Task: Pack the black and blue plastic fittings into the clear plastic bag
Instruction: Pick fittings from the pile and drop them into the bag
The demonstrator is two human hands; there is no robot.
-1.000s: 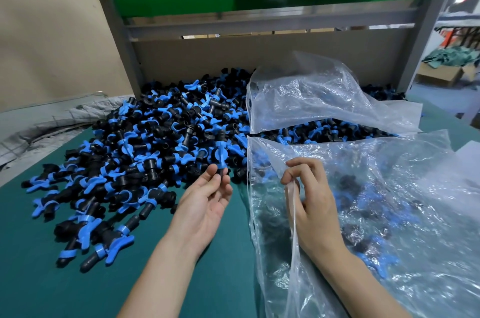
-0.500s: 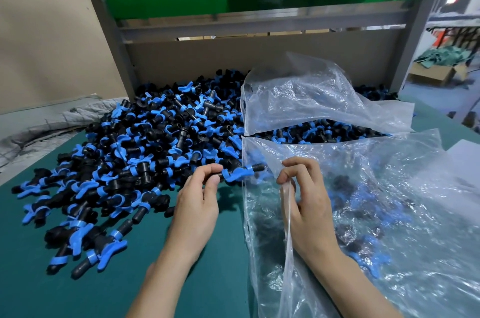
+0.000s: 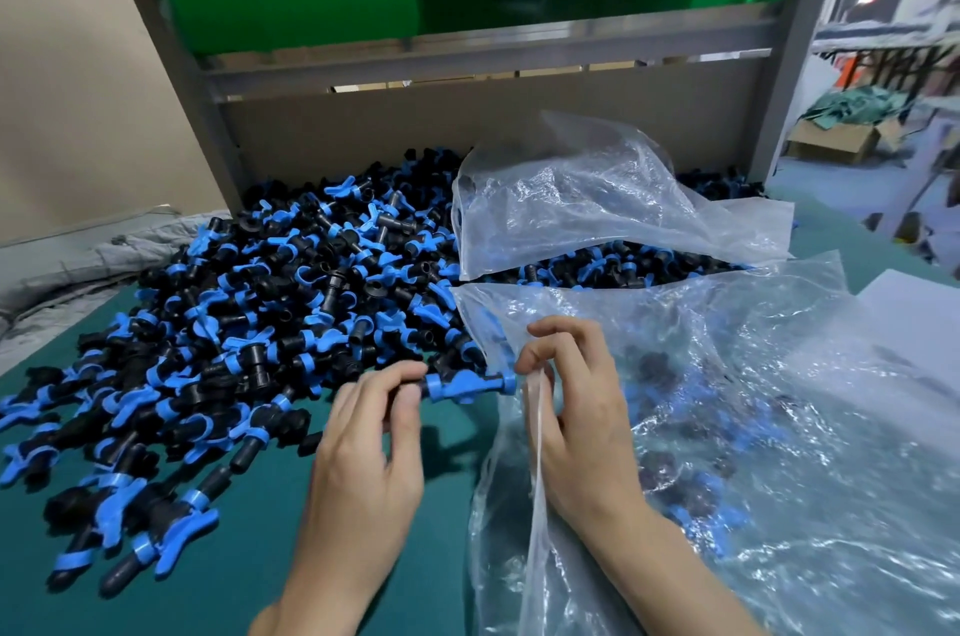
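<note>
Blue-and-black fitting (image 3: 462, 383) pinched in left hand (image 3: 363, 459) at bag (image 3: 753, 453) mouth, held open by clamped right hand (image 3: 576, 417); bag partly filled, large pile (image 3: 270, 303) left.

Left hand (image 3: 363, 459): back up, forearm entering from the lower edge, thumb and forefinger pinched in a closed grip on a fitting (image 3: 460, 383). Right hand (image 3: 576, 417): just beside it, back up, fingers curled, grip closed on the edge of the clear plastic bag (image 3: 535, 427).
</note>
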